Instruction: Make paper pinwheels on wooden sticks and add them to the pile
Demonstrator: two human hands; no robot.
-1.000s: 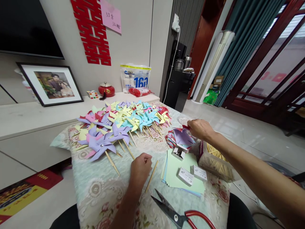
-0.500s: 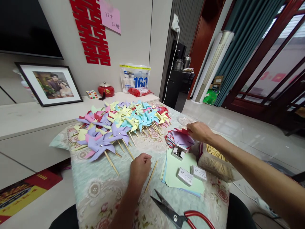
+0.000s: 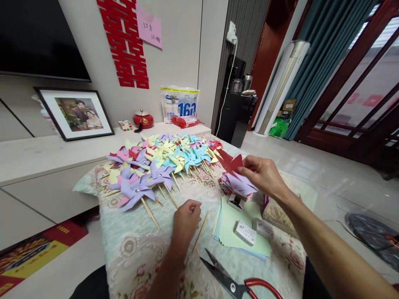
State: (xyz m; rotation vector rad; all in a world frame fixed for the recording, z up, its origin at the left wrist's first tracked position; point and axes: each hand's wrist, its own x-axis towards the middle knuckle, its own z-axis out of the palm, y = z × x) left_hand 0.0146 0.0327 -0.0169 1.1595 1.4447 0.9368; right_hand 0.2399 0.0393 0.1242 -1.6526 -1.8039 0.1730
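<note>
Between the thumb and fingers of my right hand is a red paper pinwheel blank, lifted over a stack of cut paper pieces with a purple one on top. My left hand rests curled closed on the tablecloth; whatever is in it, if anything, is hidden. Beside it lies a wooden stick. Right of the stick are light green paper sheets, bearing a small opened box and two small white boxes, one nearer and one farther right.
Finished pinwheels on sticks cover the table's far left. Red-handled scissors lie with blades apart near the front. A plastic container of sticks stands under my right forearm. Behind, a cabinet holds a framed photo.
My right hand has picked the red paper blank up from the stack and raised it slightly left. My left hand stays closed in the same place on the table. The view has shifted slightly.
</note>
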